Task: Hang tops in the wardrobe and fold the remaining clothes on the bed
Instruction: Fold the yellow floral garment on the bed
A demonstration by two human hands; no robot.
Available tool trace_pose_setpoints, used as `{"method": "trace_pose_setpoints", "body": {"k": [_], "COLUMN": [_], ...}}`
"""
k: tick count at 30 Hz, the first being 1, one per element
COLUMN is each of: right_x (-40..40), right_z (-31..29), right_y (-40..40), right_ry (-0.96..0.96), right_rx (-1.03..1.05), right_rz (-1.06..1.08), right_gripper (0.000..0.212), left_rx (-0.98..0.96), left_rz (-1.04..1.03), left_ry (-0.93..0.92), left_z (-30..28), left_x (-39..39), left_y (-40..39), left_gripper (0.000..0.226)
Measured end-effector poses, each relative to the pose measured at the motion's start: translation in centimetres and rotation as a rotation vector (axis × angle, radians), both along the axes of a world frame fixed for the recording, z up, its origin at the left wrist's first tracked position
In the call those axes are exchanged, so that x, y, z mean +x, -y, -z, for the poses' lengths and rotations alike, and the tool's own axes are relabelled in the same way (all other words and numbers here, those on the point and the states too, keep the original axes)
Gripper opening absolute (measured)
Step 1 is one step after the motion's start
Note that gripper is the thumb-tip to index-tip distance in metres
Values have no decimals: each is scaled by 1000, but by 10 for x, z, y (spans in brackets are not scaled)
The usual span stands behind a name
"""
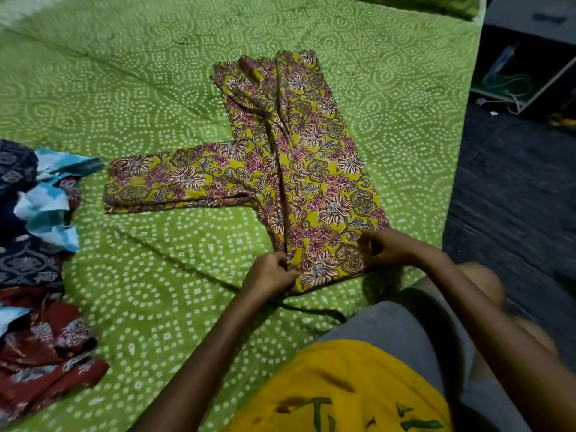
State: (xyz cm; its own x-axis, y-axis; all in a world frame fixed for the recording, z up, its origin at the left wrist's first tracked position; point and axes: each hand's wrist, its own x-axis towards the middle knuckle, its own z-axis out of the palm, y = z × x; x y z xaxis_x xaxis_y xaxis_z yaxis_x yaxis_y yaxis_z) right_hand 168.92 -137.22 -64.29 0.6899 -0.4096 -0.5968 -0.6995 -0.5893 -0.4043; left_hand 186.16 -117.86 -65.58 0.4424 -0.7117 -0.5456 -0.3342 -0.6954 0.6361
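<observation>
I see both hands, left hand (270, 273) and right hand (384, 248), pinching the floral garment's (311, 169) near hem; it stretches away beyond my fingertips.

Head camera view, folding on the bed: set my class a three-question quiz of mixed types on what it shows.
1. True or false: both hands grip the yellow floral garment at its near end.
2. Which way does its sleeve stick out? A) toward the clothes pile B) toward the bed's floor-side edge
3. Fill in: the bedsheet is ___ with white dots.

Key: 1 true, left hand, right hand. 2 A. 3 green.
</observation>
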Motion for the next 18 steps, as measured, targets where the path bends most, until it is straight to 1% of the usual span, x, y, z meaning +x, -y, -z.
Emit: {"method": "trace_pose_setpoints", "body": {"k": [2,3,4,5,6,7,10,11,12,13,14,15,16,17,18], "right_x": [20,34,48,63,78,94,139,153,164,172,177,183,184,188,189], "right_z": [-3,-3,-1,0,1,1,4,4,2,3,2,5,6,11,15], "right_y": [5,6,5,3,-1,-4,-12,-14,-16,-17,-21,-21,-24,-20,-16], "right_ry": [3,68,170,271,347,393,457,530,620,708,734,703,630,577,580], "right_rx": [-54,-49,14,133,276,371,364,376,359,327,283,260,231,199,176], "right_rz": [-5,35,126,243,353,437,643,723,730,657,499,310,138,40,48], "right_gripper": [9,2,5,11,15,21,46,53,57,58,55,51,45,40,36], "left_rx": [-19,-58,-112,-174,-229,-268,-286,-297,-316,-346,-352,-346,-326,-316,-312], "left_rz": [-12,-42,-87,-133,-171,-196,-262,-300,-344,-387,-422,-451,-472,-488,-487], "left_ry": [4,37,64,81,84,77,-4,-35,-60,-74,-91,-122,-181,-254,-326], "left_z": [-5,-9,-13,-17,-20,-23,-21,-19,-16,-12,-10,-9,-8,-7,-6], "left_x": [6,10,16,23,31,42,75,85,99,112,124,137,148,160,171], "left_y": [8,15,25,36,48,61,95,104,113,119,124,130,133,140,145], "left_gripper": [15,15,16,18,20,23,30,32,31,29,30,34,38,41,42]}}
